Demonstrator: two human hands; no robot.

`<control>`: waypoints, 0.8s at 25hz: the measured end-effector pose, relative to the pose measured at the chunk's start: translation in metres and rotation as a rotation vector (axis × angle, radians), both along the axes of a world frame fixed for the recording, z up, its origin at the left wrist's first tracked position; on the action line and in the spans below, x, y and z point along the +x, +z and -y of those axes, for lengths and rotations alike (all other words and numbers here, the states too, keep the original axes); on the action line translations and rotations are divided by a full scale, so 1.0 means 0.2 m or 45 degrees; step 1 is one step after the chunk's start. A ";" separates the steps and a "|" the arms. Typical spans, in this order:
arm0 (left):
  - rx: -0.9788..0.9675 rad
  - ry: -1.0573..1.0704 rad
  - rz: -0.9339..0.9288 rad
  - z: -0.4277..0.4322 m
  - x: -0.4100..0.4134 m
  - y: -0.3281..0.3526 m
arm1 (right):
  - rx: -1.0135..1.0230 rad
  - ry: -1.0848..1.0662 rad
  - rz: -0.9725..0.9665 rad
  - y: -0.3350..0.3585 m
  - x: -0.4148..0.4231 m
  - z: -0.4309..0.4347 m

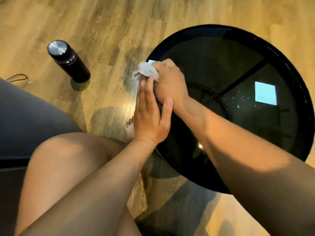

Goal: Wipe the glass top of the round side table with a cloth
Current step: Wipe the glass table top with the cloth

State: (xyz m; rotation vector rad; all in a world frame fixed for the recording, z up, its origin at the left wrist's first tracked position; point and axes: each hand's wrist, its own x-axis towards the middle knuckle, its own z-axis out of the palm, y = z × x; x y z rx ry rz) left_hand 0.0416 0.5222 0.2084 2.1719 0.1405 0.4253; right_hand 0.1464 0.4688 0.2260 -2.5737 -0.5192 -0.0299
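The round side table (289, 68) has a black rim and a dark glass top that reflects a bright square. My right hand (170, 82) grips a crumpled grey cloth (148, 70) at the table's left edge, with the cloth bulging out past the rim. My left hand (150, 114) lies with straight fingers along the same left edge, its fingertips touching the cloth and its thumb against my right wrist. Small white specks dot the glass near the centre on the right.
A black flask with a steel lid (68, 60) stands on the wooden floor to the left. My bare knees (71, 176) fill the bottom left and a foot (129, 128) shows beside the table. A grey cushion (25, 113) lies at the left edge.
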 end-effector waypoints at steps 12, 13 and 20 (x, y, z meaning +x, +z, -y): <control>-0.004 -0.036 -0.080 0.00 -0.01 -0.01 | -0.082 0.179 0.013 0.03 -0.64 0.77; -0.008 -0.038 -0.070 0.00 -0.01 -0.01 | -0.037 0.169 0.059 0.02 -0.50 0.65; 0.048 -0.003 -0.073 0.00 0.00 -0.02 | -0.285 -0.102 0.105 -0.02 0.40 -0.04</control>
